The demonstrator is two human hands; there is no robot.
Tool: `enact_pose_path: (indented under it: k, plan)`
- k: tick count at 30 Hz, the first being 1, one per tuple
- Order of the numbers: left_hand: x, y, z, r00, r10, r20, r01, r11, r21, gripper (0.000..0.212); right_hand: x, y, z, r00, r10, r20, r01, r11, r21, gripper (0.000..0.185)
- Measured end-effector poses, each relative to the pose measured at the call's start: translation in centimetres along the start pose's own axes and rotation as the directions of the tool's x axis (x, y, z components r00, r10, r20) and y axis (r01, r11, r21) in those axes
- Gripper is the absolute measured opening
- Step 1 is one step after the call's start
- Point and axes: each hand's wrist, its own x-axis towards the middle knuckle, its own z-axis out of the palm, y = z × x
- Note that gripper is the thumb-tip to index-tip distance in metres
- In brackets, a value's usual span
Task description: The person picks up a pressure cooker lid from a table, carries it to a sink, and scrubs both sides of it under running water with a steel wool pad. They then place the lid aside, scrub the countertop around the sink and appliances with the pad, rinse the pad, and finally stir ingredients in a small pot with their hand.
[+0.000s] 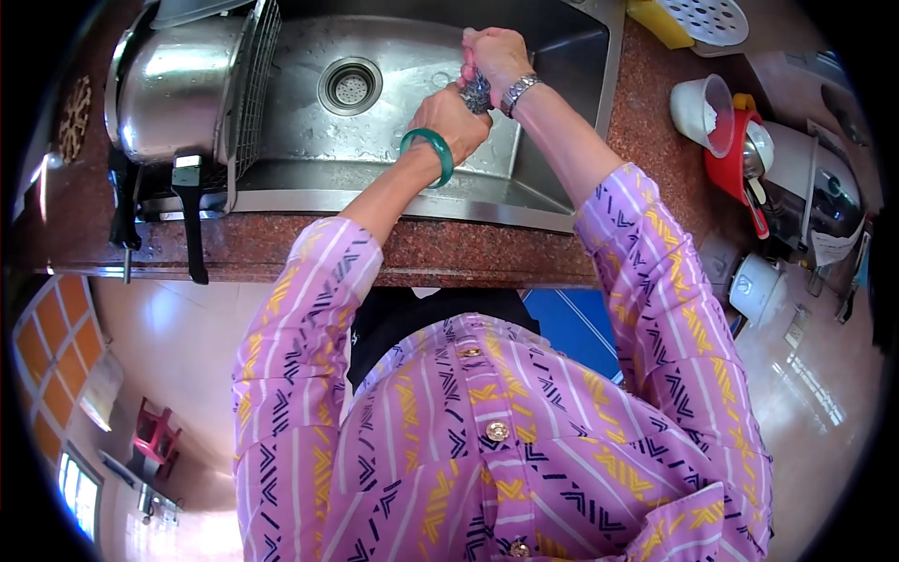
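Both my hands are over the right part of a stainless steel sink [295, 112], closed around a dark grey, speckled, wet-looking item [476, 93], perhaps a cloth or scrubber. My left hand [449, 123], with a green bangle at the wrist, grips its lower end. Just above and to the right, my right hand [497, 60], with a metal watch, grips the upper end. Only the middle of the item shows between my fists. Water drops lie on the basin around the drain strainer [350, 88].
A steel pot [175, 91] with black handles and a wire rack [258, 91] stand at the sink's left. On the granite counter [463, 249] to the right are a clear plastic cup [709, 116], a red container [727, 165] with utensils, and a perforated white tray [706, 21].
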Motion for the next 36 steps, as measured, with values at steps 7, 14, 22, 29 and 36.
enact_pose_path:
  k: [7,14,22,29,36]
  plan:
    - [1.5,-0.4,1.2,0.988,0.048,-0.144,-0.018,0.979,0.201,0.035,5.0,4.0,-0.4,0.906,-0.259,-0.334,0.177,0.95,-0.257,0.017]
    - [-1.8,0.5,-8.4,0.759,0.392,-0.521,-0.465,0.885,-0.012,0.047,0.0,-1.1,-5.5,0.995,-0.063,0.083,0.034,0.948,0.316,0.011]
    - [6.5,3.6,-19.2,0.696,0.381,-0.609,-0.557,0.822,-0.121,0.021,-2.4,-0.3,-9.0,0.97,-0.236,-0.057,0.24,0.967,0.082,0.012]
    - [12.2,5.5,-21.5,0.553,0.643,-0.529,-0.575,0.755,0.316,0.031,-3.7,-7.4,-17.7,0.476,-0.791,-0.384,0.728,0.6,-0.333,0.022]
    - [13.0,5.3,-20.8,0.698,0.461,-0.548,-0.501,0.861,0.086,0.027,-3.0,-1.6,-24.0,0.636,-0.768,-0.074,0.324,0.353,-0.878,0.025]
